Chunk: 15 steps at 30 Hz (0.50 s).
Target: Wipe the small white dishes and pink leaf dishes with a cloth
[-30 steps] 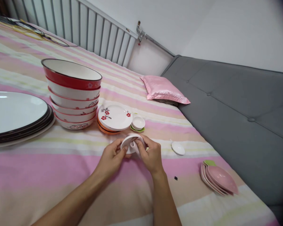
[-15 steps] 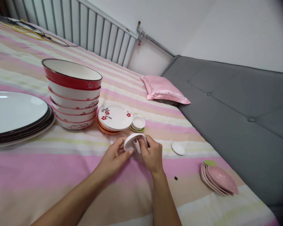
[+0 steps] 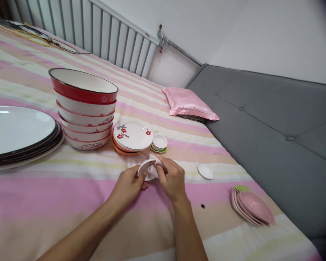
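A small white dish [image 3: 143, 168] is pinched at its near left edge by my left hand [image 3: 128, 185], tilted up off the bedspread. My right hand [image 3: 172, 178] grips a pale cloth [image 3: 152, 172], bunched against the dish's inner face and rim. Just beyond my hands stand round plates with red flowers [image 3: 134, 135] and a little stack of white bowls [image 3: 159, 141] on a green dish. A small white saucer [image 3: 205, 171] lies flat to the right of my right hand.
A tall stack of red-rimmed bowls [image 3: 84, 108] stands left, beside dark-edged oval plates [image 3: 21, 127]. Pink leaf-shaped dishes [image 3: 255, 207] lie right, near a black scrap [image 3: 203, 206]. Behind are a pink pillow [image 3: 191, 104], cables [image 3: 38, 35] and a grey headboard [image 3: 274, 119].
The dish has turned in my left hand and shifted slightly left. My right hand has moved over the rim, and more of the cloth shows. The surrounding dishes have stayed put.
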Each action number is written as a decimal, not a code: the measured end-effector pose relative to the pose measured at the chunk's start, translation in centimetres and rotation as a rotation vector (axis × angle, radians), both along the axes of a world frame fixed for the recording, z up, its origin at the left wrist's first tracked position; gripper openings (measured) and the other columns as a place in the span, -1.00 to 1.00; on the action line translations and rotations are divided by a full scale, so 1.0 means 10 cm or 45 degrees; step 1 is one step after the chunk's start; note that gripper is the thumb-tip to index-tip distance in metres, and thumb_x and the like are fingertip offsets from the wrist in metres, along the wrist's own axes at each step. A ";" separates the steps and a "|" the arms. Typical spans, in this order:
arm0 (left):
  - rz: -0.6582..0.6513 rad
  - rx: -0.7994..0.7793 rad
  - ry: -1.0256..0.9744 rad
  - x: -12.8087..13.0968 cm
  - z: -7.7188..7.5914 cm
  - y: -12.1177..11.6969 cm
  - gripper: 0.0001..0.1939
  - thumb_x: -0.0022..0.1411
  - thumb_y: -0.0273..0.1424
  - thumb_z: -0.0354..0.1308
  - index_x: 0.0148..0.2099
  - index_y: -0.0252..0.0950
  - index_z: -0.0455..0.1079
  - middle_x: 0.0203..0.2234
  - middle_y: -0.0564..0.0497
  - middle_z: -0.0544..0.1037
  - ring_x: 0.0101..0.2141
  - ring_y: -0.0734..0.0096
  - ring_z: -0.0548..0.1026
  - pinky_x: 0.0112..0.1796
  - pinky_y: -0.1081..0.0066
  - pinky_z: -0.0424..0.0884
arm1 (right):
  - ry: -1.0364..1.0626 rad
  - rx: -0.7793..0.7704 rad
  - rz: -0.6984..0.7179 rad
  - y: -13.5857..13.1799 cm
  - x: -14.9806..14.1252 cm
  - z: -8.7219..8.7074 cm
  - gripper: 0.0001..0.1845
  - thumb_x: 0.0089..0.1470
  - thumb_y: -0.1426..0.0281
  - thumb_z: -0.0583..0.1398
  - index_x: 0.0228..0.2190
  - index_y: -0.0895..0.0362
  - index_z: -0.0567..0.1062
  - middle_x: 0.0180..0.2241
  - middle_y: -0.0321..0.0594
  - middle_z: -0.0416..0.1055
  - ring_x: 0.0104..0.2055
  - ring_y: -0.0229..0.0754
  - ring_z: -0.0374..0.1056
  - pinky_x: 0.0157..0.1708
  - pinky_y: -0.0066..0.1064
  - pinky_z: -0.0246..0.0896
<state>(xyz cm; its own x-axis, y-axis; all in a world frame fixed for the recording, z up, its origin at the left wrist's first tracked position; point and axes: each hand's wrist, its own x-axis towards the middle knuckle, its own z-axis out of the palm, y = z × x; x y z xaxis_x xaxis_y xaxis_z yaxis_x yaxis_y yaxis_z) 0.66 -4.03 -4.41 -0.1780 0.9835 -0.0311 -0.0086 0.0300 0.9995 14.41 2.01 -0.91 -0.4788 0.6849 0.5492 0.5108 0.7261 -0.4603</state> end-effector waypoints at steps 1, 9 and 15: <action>0.009 0.011 0.015 0.00 0.01 0.00 -0.71 0.14 -0.20 0.06 -0.33 -0.35 0.36 -0.54 0.01 0.49 -0.53 0.35 0.48 -0.44 0.40 0.38 | 0.012 -0.002 0.004 0.00 0.00 0.00 -0.69 0.10 0.45 0.07 -0.12 0.10 0.47 -0.21 -0.18 0.50 -0.18 -0.17 0.39 -0.19 -0.39 0.24; 0.049 0.030 -0.333 0.04 0.08 0.02 -0.60 0.05 -0.18 0.18 -0.14 -0.36 0.39 -0.44 0.02 0.53 -0.44 0.37 0.51 -0.32 0.36 0.45 | 0.037 -0.117 -0.030 -0.05 -0.03 0.07 -0.73 0.14 0.38 0.04 -0.18 0.09 0.48 -0.31 -0.23 0.50 -0.30 -0.22 0.37 -0.28 -0.45 0.21; 0.109 -0.023 -0.555 0.10 0.20 -0.02 -0.62 -0.08 -0.21 0.30 -0.28 -0.38 0.37 -0.49 0.02 0.51 -0.49 0.46 0.46 -0.36 0.42 0.44 | -0.052 -0.230 -0.075 -0.06 -0.03 0.11 -0.76 0.14 0.30 0.03 -0.39 0.13 0.46 -0.53 -0.30 0.40 -0.50 -0.29 0.25 -0.48 -0.52 0.09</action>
